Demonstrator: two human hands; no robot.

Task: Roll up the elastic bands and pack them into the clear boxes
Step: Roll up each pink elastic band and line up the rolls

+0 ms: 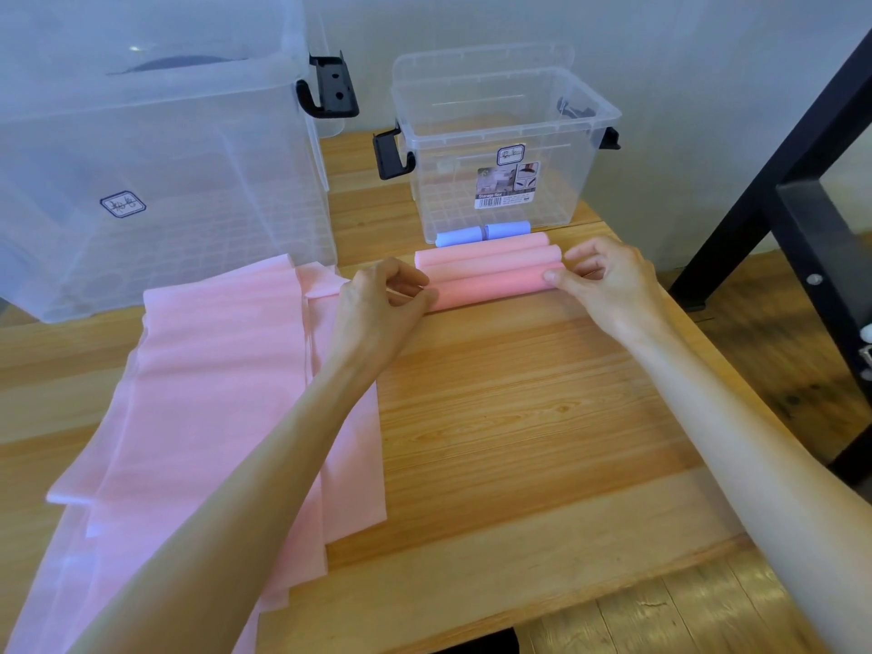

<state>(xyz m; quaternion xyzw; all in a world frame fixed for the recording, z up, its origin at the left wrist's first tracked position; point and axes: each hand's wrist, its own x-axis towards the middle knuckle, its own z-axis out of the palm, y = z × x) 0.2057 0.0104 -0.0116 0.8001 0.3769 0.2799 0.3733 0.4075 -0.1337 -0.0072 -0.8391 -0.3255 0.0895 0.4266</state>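
Holding the nearest pink roll [490, 287] by its two ends, the left hand [377, 299] and the right hand [608, 280] each keep a pinching grip on it, fingers curled. It lies near the far edge of the worktop [519, 417], touching two more pink rolls [486, 257] in front of the small clear box [495, 148]. If one hand lets go first, the elastic may spring open and unroll. Lifting carelessly could also push the neighbours away. The flat pink bands [212, 394] wait at the left, beside the big clear box [141, 158].
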